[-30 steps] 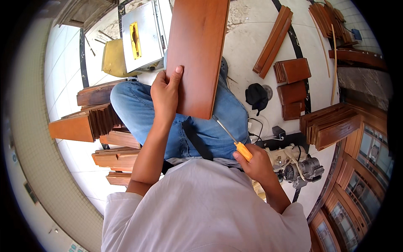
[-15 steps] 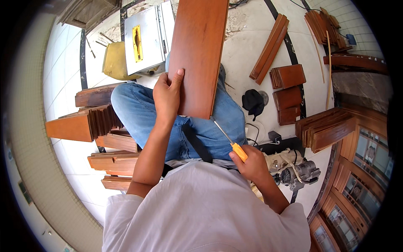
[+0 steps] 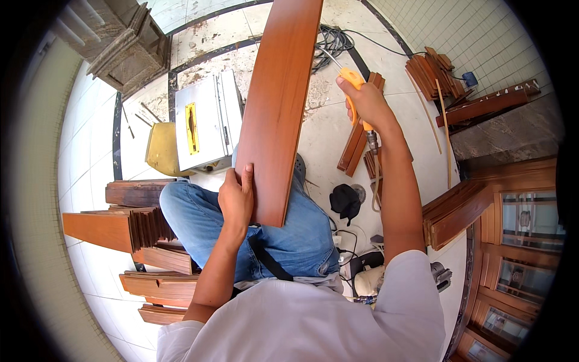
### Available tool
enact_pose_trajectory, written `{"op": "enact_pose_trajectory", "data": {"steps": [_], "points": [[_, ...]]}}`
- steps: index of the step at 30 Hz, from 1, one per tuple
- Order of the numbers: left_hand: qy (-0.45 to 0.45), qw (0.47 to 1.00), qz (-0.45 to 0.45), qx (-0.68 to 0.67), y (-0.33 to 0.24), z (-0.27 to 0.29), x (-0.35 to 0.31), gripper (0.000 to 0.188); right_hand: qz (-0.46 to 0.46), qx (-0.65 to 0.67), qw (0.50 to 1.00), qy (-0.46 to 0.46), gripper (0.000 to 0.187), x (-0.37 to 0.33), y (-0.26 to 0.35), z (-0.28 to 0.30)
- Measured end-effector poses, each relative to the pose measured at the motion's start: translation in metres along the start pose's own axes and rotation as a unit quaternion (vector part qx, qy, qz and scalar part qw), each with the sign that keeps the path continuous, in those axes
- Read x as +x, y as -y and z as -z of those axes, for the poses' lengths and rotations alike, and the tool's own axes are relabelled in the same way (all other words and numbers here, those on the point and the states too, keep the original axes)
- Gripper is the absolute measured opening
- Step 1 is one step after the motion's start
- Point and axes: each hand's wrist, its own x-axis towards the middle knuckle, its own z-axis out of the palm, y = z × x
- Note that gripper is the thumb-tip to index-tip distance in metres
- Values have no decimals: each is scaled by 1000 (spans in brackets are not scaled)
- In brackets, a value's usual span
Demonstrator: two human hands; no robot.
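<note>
A long reddish-brown wooden plank (image 3: 277,114) lies lengthwise over my lap, its near end above my thighs and its far end running out at the top. My left hand (image 3: 236,199) grips its left edge close to the near end, thumb on the top face. My right hand (image 3: 369,104) is wrapped around an orange air blow gun (image 3: 351,77) with a thin metal nozzle. That nozzle points up and left toward the plank's right edge, apart from my left hand. A hose (image 3: 377,175) hangs from the coupling below the gun's handle.
Stacks of planks (image 3: 99,230) stand at my left, with more boards (image 3: 455,214) at the right. A table saw (image 3: 205,123) is ahead on the left. A black cap (image 3: 345,201) lies beside a round saw blade (image 3: 359,192). Coiled cable (image 3: 333,45) rests beyond the plank.
My right hand has swung up and forward with the blow gun, from the plank's near end to far along its right side. My left hand and the plank have come closer to my body.
</note>
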Motion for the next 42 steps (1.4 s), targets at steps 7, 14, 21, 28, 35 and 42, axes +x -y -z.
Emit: {"op": "enact_pose_trajectory", "data": {"steps": [7, 14, 21, 28, 35, 42], "points": [[-6, 1000, 16, 14, -8, -2, 2, 60, 62, 40, 996, -53, 54, 169, 60, 30], [21, 998, 50, 15, -3, 9, 6, 60, 39, 4, 999, -22, 62, 71, 43, 0], [57, 996, 34, -56, 18, 6, 9, 56, -5, -129, 961, 246, 59, -191, -37, -41], [84, 918, 71, -381, 59, -27, 22, 62, -61, -52, 931, 356, 49, -254, -57, -19], [504, 574, 76, -640, 74, 1, 38, 63, 71, -106, 960, 249, 38, -284, -23, -41], [649, 214, -56, -728, 55, -21, 29, 78, 175, -160, 950, 201, 43, -252, 3, -57]]}}
